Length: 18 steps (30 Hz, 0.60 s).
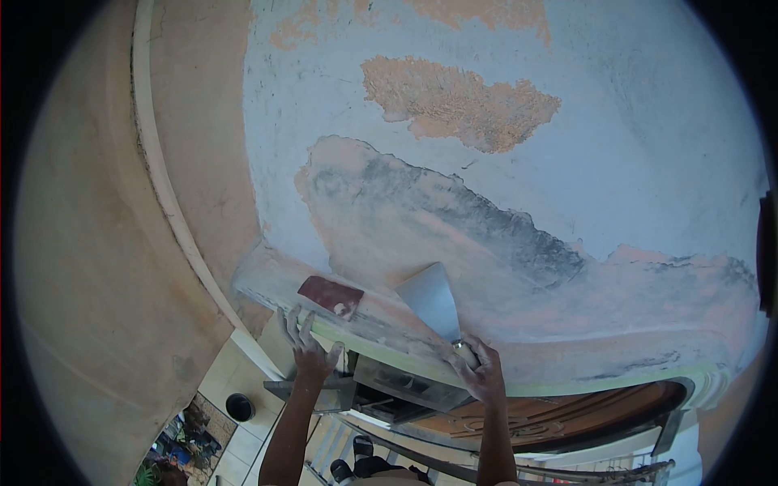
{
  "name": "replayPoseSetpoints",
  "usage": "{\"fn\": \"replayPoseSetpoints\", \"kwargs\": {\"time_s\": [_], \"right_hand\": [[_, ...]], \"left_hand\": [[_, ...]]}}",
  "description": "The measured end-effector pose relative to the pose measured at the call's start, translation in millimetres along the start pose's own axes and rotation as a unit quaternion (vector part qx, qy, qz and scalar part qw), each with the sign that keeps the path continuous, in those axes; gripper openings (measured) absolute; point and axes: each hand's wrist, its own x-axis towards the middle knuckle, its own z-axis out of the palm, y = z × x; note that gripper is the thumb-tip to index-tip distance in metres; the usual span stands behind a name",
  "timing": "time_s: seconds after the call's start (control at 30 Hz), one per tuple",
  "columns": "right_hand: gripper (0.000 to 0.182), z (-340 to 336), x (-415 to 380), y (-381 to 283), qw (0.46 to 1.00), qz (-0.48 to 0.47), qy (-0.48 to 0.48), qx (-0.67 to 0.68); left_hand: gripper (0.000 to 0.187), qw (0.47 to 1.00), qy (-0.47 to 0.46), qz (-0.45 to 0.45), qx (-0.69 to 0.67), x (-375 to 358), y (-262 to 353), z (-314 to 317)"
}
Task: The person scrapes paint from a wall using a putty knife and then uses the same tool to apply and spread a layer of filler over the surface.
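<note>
My right hand (481, 371) grips the handle of a wide metal scraper (432, 301), its blade pointing up over the patchy wall (389, 235). My left hand (310, 348) has its fingers spread against the edge of the ledge (381, 320), with whitish dust on them. Just above those fingers, a dark red sanding sheet (331, 296) lies on the ledge with a pale smudge on its lower right part. Peeled, orange-brown (462, 101) and grey areas show on the pale blue wall.
Below the ledge are a carved wooden panel (559, 417) and a metal railing (640, 471). A black bucket (240, 407) stands on the tiled floor at the lower left, near plants and assorted items (190, 437). My feet (352, 460) show far below.
</note>
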Motion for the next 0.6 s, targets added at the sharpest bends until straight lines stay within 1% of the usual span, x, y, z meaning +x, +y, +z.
{"fn": "replayPoseSetpoints", "kwargs": {"time_s": [0.07,0.17,0.2,0.3,0.37,0.4,0.5,0.53,0.6], "right_hand": [[0.033,0,1,2,1.000,0.000,-0.011,-0.003],[0.033,1,0,6,0.999,-0.020,0.004,-0.028],[0.033,0,-1,7,1.000,-0.004,-0.004,-0.025],[0.035,-2,0,3,0.999,-0.009,-0.010,-0.030],[0.036,-1,-1,3,1.000,0.002,-0.001,-0.006],[0.037,-1,-2,6,1.000,0.010,0.003,0.003],[0.039,1,-5,16,0.999,0.016,0.025,-0.016],[0.040,-1,-3,15,1.000,0.023,0.000,0.005],[0.040,1,-3,15,1.000,0.019,-0.002,0.009]], "left_hand": [[0.071,1.000,-0.006,-0.004,-0.001,1,2,-2],[0.073,1.000,-0.012,-0.012,0.000,3,3,-3],[0.072,1.000,-0.006,-0.012,-0.003,2,4,-1],[0.072,1.000,-0.011,-0.020,0.001,1,4,-4],[0.072,1.000,-0.008,-0.023,-0.001,2,4,-5],[0.072,0.999,-0.020,-0.032,0.002,2,6,-7],[0.072,0.998,-0.039,-0.049,0.006,-2,4,-10],[0.072,0.998,-0.039,-0.049,0.006,-2,4,-11],[0.072,0.998,-0.034,-0.045,0.002,1,6,-12]]}}
